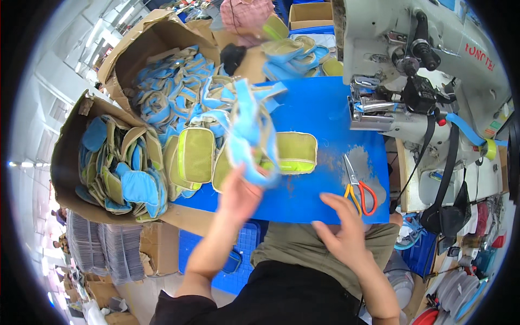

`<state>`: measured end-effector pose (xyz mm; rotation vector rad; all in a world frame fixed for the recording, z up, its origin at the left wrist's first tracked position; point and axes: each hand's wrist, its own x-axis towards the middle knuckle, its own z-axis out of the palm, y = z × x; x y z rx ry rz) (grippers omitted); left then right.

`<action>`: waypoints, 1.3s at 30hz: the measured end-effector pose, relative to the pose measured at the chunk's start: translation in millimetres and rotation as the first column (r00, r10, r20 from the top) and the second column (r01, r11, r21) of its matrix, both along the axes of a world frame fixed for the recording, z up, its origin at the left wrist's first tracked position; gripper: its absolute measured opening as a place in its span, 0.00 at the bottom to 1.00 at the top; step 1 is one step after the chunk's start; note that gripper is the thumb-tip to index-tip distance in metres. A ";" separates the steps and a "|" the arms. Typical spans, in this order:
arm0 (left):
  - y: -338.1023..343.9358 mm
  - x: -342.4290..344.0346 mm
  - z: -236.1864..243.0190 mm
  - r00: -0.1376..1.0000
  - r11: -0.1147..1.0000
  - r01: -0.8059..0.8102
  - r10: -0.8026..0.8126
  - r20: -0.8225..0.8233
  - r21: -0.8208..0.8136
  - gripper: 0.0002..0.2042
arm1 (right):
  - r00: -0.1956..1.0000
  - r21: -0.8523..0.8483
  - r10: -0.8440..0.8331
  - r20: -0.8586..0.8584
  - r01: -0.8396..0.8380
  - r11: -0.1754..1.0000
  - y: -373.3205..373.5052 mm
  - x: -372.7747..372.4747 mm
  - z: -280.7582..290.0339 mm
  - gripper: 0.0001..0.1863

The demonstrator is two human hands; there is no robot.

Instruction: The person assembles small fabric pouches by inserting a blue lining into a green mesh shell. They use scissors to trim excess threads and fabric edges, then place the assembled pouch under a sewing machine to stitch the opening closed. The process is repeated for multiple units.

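Observation:
My left hand grips the lower end of a blue fabric piece with beige edging, raised over the blue tabletop and blurred by motion. It looks like a sewn strip with loops. Behind it lies a yellow-green mesh panel with pale piping, partly covered. To the left, more green mesh panels overlap in a stack. My right hand hovers at the table's near edge, fingers apart and holding nothing. Just beyond it lie scissors with one red and one orange handle, blades partly spread.
Two cardboard boxes stand left: the far box holds blue-beige pieces, the near box padded pieces. A sewing machine rises at the right edge of the blue tabletop. Across the table a person in a pink shirt sits near another pile.

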<state>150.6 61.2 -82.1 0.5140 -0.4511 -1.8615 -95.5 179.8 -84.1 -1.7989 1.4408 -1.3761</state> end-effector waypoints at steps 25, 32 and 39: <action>-52.8 -11.5 -77.4 0.301 0.061 0.913 0.568 0.767 -0.403 0.22 | 0.243 0.349 -0.295 0.924 -0.225 0.909 44.9 -35.2 -30.5 0.28; -119.0 31.9 9.7 0.122 0.305 0.613 0.875 0.469 -0.729 0.06 | 0.403 0.440 -0.276 0.873 -0.402 0.803 38.7 -26.8 -23.6 0.24; -189.4 120.9 111.4 -0.116 0.339 0.365 0.941 0.318 -0.867 0.11 | 0.363 0.328 -0.157 0.919 -0.477 0.815 38.1 -20.3 -23.5 0.17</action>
